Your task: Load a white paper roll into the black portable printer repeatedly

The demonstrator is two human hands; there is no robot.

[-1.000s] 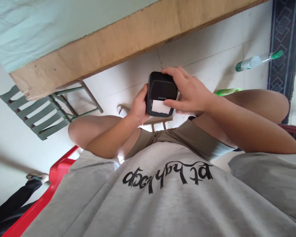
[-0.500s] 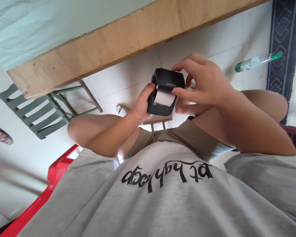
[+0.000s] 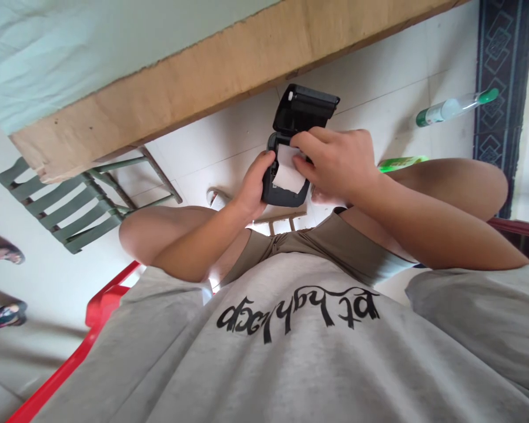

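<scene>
A small black receipt printer [image 3: 284, 198] is held over my lap, its lid [image 3: 306, 107] swung up and away from me. My left hand [image 3: 253, 185] grips the printer's left side, thumb along the edge and the other fingers hidden beneath. In the open bay sits a white paper roll [image 3: 287, 171], its loose end lying over the front. My right hand [image 3: 341, 155] has its thumb and forefinger closed on the roll's right side; the other fingers are curled.
A wooden-edged table [image 3: 158, 97] with a pale green cover spans the top. A green slatted folding stool [image 3: 70, 202] stands at left, near a red chair [image 3: 108, 302]. A plastic bottle [image 3: 456, 108] and a bright green object [image 3: 403, 163] lie at right. Another person's feet [image 3: 4, 254] show at far left.
The printer's lid has gone from closed to raised. My right hand has moved left, from the lid's edge to the paper roll. Another person's feet have shifted at far left.
</scene>
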